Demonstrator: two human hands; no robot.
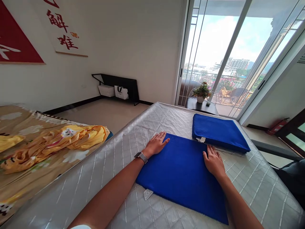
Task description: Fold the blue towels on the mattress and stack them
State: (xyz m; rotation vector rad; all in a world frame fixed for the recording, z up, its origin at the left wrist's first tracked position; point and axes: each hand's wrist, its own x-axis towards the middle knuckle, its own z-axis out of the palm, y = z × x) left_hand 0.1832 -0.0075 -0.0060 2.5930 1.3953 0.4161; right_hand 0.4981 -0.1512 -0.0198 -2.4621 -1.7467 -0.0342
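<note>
A flat blue fabric piece [183, 178], possibly a cushion cover, lies on the silver quilted mattress [114, 159]. My left hand [156, 144] rests palm down on its far left corner, fingers stretched out. On the opposite side, my right hand [213, 160] lies flat along the right edge near the far corner, its thumb apart from the fingers. A white tag [148, 194] sticks out from the near left edge of the fabric. Just beyond my right hand sits a thicker blue stack [220, 132], which looks like folded pieces of the same cloth, with a small white tag at its corner.
To the left, a bed with a patterned sheet [14, 124] holds a crumpled yellow cloth [78, 136]. A small dark table [205, 108] with a potted plant [202, 92] stands past the mattress, by the sliding glass door. A black rack [119, 81] is against the far wall.
</note>
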